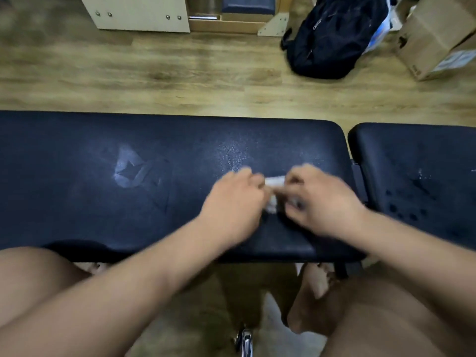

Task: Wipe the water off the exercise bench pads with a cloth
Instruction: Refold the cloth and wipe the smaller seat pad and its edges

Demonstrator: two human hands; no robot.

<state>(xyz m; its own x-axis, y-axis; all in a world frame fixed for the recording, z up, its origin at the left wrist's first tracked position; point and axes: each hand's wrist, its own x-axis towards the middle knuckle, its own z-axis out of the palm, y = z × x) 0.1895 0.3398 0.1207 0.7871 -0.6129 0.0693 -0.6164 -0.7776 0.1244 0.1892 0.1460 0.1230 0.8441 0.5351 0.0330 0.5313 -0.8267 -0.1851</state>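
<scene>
A long black bench pad (77, 202) runs across the view, with a smaller black pad (417, 155) to its right past a gap. Fine water droplets (233, 153) glisten on the long pad just beyond my hands, and more drops (421, 173) sit on the right pad. A small white cloth (274, 182) is bunched between my hands over the right part of the long pad. My left hand (235, 204) and my right hand (322, 199) both pinch it with curled fingers. Motion blur hides most of the cloth.
A faded logo mark (131, 168) shows on the long pad's left half. Beyond the bench on the wooden floor lie a black backpack (332, 37), a cardboard box (438, 34) and a pale wooden unit (139, 14). My knees and bare feet are under the near edge.
</scene>
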